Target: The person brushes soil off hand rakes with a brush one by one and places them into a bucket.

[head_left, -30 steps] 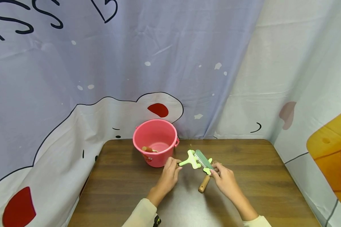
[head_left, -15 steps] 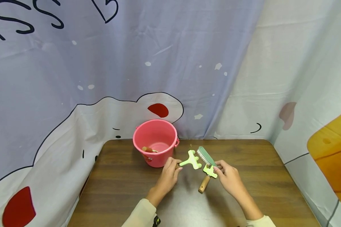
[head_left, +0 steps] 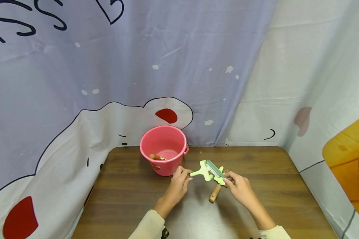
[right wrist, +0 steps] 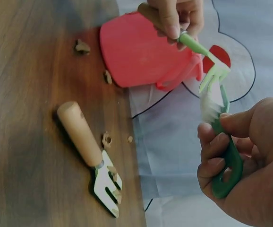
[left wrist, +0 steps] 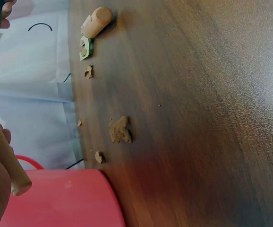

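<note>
My left hand grips the wooden handle of a small hand rake with a light green head. In my right hand is a green scrubbing brush, held by its looped handle. Its white bristles meet the rake's tines in the right wrist view, where both tools are up off the table. Below them a small hand fork lies on the table, wooden handle towards me, brown bits on its light green tines. In the left wrist view the rake's wooden handle sticks out of my left hand.
A pink bucket stands at the table's back edge, left of the rake. Inside it lies a wooden-handled tool. Several brown crumbly clumps are scattered on the wooden table. A printed curtain hangs right behind.
The brush shifts away from the rake to the right, then comes back onto its tines. The rake head dips slightly towards me. The fork and bucket stay put.
</note>
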Tool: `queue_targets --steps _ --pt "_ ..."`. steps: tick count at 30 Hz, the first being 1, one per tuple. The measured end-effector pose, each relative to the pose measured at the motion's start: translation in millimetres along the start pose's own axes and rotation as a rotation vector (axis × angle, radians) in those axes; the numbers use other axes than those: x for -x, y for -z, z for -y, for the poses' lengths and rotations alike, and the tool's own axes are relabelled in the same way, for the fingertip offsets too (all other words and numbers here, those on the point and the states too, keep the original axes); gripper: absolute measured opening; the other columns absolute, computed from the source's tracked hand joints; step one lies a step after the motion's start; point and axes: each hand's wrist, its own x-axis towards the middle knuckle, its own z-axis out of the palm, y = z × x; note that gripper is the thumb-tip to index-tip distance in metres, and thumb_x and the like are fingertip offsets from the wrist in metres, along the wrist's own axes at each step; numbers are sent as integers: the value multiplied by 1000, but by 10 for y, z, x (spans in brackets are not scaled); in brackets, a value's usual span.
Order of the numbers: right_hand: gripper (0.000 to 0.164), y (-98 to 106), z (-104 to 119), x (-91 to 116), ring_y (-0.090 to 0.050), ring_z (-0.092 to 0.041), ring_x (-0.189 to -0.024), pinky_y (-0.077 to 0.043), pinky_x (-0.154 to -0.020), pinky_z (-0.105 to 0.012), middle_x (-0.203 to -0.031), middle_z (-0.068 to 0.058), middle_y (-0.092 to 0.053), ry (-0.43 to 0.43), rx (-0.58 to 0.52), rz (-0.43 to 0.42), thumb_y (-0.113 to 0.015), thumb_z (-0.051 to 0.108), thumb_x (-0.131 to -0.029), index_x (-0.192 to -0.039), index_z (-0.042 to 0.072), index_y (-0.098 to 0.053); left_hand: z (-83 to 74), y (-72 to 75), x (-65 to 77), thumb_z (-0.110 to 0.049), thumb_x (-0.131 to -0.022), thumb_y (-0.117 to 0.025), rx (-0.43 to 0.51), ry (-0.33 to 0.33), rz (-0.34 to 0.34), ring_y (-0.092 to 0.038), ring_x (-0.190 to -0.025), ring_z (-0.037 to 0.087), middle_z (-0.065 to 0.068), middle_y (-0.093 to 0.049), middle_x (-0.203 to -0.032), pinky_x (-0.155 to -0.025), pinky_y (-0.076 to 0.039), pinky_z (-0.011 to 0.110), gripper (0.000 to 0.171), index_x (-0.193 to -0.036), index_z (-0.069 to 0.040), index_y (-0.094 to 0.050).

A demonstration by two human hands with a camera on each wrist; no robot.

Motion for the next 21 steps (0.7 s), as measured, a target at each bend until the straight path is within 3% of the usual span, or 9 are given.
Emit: queue_targets --steps 7,14,21 --pt "10 15 -153 -17 -63 -12 -72 -49 -64 -28 -83 -3 -71 -35 88 1 -66 14 -89 -96 8 -68 -19 -8 -25 -11 -83 -71 12 -28 -10 -50 -84 10 2 -50 -92 -75 -45 24 24 -105 -6 -65" --pt "12 147 -100 -37 -61 -5 -69 -48 -61 -23 -81 1 -70 16 38 -28 -64 13 -91 -100 8 -68 -23 8 -43 -7 -79 -74 -13 -40 -33 -50 -82 12 2 -50 -90 -74 -44 26 26 -103 -6 -65" --pt "14 224 48 -45 -59 -2 -69 -48 -62 -21 -79 3 -69 32 37 78 -65 13 -90 -101 8 -69 -50 47 -45 -11 -82 -72 -51 -10 4 -50 -85 13 0 -51 -93 -72 -39 26 23 -104 -11 -65"
